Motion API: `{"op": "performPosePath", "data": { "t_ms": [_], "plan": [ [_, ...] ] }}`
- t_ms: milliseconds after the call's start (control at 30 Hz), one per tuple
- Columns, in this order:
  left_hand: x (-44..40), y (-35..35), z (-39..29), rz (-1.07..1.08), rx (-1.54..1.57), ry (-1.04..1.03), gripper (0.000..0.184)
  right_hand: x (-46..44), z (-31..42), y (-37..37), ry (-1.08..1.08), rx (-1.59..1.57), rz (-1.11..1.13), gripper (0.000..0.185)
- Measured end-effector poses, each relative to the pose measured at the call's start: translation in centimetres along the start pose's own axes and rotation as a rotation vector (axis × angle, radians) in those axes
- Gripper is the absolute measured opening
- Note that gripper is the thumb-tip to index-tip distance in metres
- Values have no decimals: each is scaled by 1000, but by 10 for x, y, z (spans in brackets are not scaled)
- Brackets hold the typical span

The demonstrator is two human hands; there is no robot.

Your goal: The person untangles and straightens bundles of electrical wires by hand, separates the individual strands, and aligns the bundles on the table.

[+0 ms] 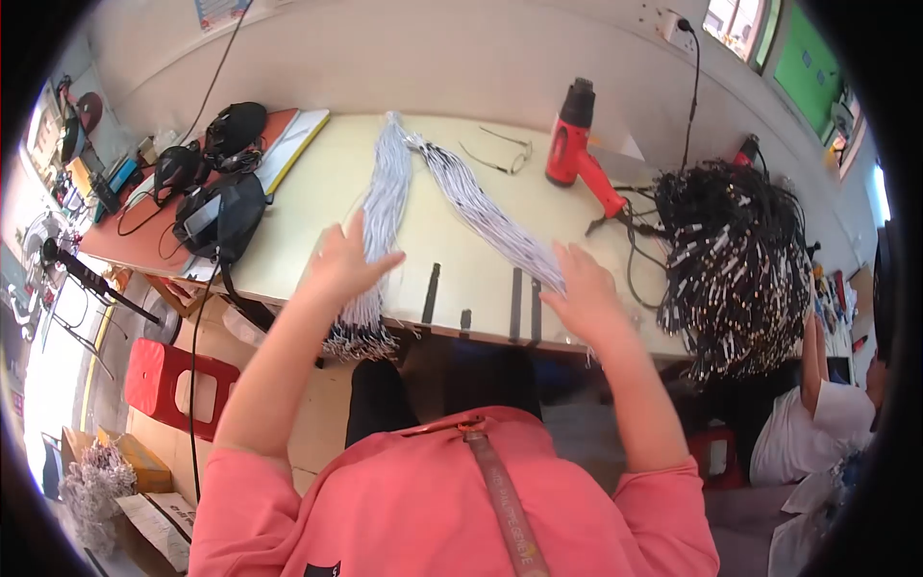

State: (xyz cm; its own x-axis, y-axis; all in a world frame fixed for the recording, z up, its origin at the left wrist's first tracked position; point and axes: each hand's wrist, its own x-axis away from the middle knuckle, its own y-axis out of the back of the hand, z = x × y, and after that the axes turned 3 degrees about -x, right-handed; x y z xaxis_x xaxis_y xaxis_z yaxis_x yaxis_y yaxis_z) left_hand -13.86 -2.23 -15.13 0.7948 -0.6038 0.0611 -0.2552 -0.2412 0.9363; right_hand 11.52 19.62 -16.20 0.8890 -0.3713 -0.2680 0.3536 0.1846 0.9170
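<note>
Two long bundles of thin white cables lie on the table, their tops meeting near the back in an upside-down V. My left hand (348, 262) is over the left cable bundle (387, 183), fingers spread and thumb out to the right. That bundle's dark-tipped ends hang over the front edge. My right hand (586, 293) lies across the lower part of the right cable bundle (481, 207), fingers stretched out and thumb apart. The palm hides part of this bundle; a few ends show below the hand.
A red heat gun (574, 144) stands behind a large heap of black cables (735, 269) at right. Eyeglasses (510, 159) lie at the back. Black headsets (226, 212) and a folder (298, 149) are at left. A red stool (159, 385) stands below; a person (812, 423) sits at right.
</note>
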Motion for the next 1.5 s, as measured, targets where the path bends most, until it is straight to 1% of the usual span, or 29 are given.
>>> {"op": "performPosePath", "data": {
  "t_ms": [67, 100, 200, 233, 267, 333, 433, 500, 600, 633, 667, 700, 733, 800, 833, 867, 933, 1033, 1133, 1233, 1267, 1367, 1433, 1467, 1500],
  "plan": [
    [1, -18, -8, -29, -165, 45, 84, -9, 13, -10, -5, 330, -32, 65],
    [-1, -26, -9, -40, -250, 65, 82, -12, 15, -19, -19, 308, -47, 63],
    [-17, -45, -5, -14, -259, 78, 74, -19, 11, -36, -68, 315, -80, 61],
    [-24, -50, -1, -11, -243, 96, 68, -21, 9, -40, -85, 330, -88, 61],
    [-29, -50, 5, -24, -286, 78, 65, -22, 5, -44, -96, 326, -84, 61],
    [-37, -49, 24, -39, -369, 41, 61, -19, -5, -49, -121, 321, -65, 60],
    [-59, -38, 66, -75, -326, 36, 56, -20, -8, -53, -151, 278, -33, 59],
    [-73, -34, 101, -163, -408, 90, 53, -25, -9, -51, -202, 263, 63, 59],
    [-85, -8, 133, -122, -439, 192, 52, -32, -10, -48, -272, 251, 182, 59],
    [-90, -2, 136, -70, -445, 211, 52, -35, -11, -47, -292, 251, 219, 60],
    [-94, 6, 136, -17, -452, 229, 53, -38, -10, -45, -264, 283, 171, 61],
    [-96, 15, 133, 37, -462, 247, 53, -40, -8, -44, -237, 312, 125, 62],
    [-99, 21, 125, -12, -470, 184, 52, -42, -6, -44, -210, 340, 79, 63],
    [-102, 27, 85, -112, -484, 60, 52, -59, 3, -48, -217, 261, 75, 66],
    [-116, 15, 77, -161, -439, -24, 54, -71, 10, -50, -215, 224, 69, 68],
    [-131, 4, 70, -215, -394, -108, 56, -82, 20, -52, -225, 213, 119, 71],
    [-138, -1, 39, -221, -321, -83, 65, -106, 41, -57, -250, 195, 210, 77],
    [-164, -10, 14, -183, -258, 23, 76, -142, 51, -78, -256, 210, 144, 83],
    [-198, -30, 7, -229, -255, 81, 82, -182, 51, -104, -253, 210, 105, 85],
    [-214, -26, -4, -159, -257, 134, 84, -219, 51, -115, -321, 187, 183, 81],
    [-224, -30, -3, -172, -241, 141, 84, -230, 50, -118, -346, 188, 215, 79],
    [-247, -41, 5, -198, -202, 161, 82, -249, 12, -138, -324, 28, 131, 64],
    [-259, -42, 8, -226, -175, 175, 81, -250, 3, -120, -363, -365, -83, 50],
    [-263, -46, 11, -291, -210, 179, 79, -250, 3, -108, -373, -558, -193, 43],
    [-267, -49, 15, -357, -245, 186, 77, -250, 2, -99, -324, -844, -278, 37]
  ]
}}
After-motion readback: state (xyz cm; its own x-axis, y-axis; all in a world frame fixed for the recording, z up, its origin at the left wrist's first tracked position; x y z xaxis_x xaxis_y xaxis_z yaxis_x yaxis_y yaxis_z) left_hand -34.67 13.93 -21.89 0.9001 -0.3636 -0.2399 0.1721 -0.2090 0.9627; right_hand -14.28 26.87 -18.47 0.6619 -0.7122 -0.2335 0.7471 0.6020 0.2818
